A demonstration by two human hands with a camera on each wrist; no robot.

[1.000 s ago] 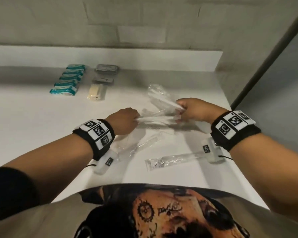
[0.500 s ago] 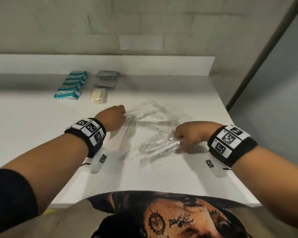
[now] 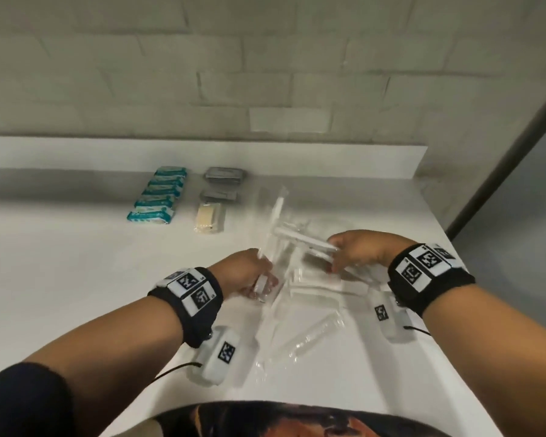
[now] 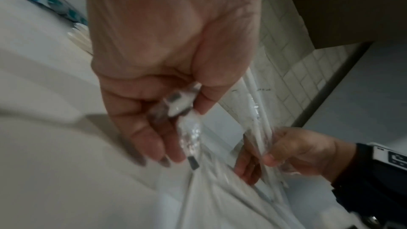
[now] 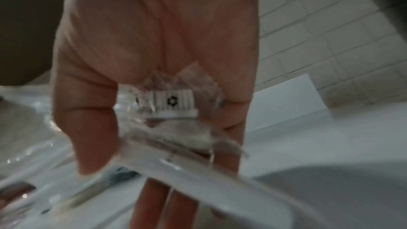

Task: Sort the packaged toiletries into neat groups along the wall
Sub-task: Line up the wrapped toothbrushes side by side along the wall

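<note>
Several clear-wrapped white toothbrushes (image 3: 297, 272) lie in a loose heap on the white counter (image 3: 76, 279). My left hand (image 3: 249, 275) grips the head end of one or more wrapped toothbrushes (image 4: 182, 104), which stick up and away from me. My right hand (image 3: 353, 253) pinches the head end of other wrapped toothbrushes (image 5: 174, 102), which point left. One more wrapped toothbrush (image 3: 312, 339) lies loose nearer me. Near the wall stand a row of teal packets (image 3: 158, 197), grey packets (image 3: 224, 176) and a cream packet (image 3: 208, 217).
A low white ledge (image 3: 328, 159) runs along the tiled wall (image 3: 265, 74) behind the counter. The counter's right edge (image 3: 454, 263) drops off beside a grey surface. The counter's front edge is at my torso.
Both hands have gathered the clear-wrapped toothbrushes: the right hand moved back up and away from me with its bundle, and the left hand came nearer and swung its bundle upright.
</note>
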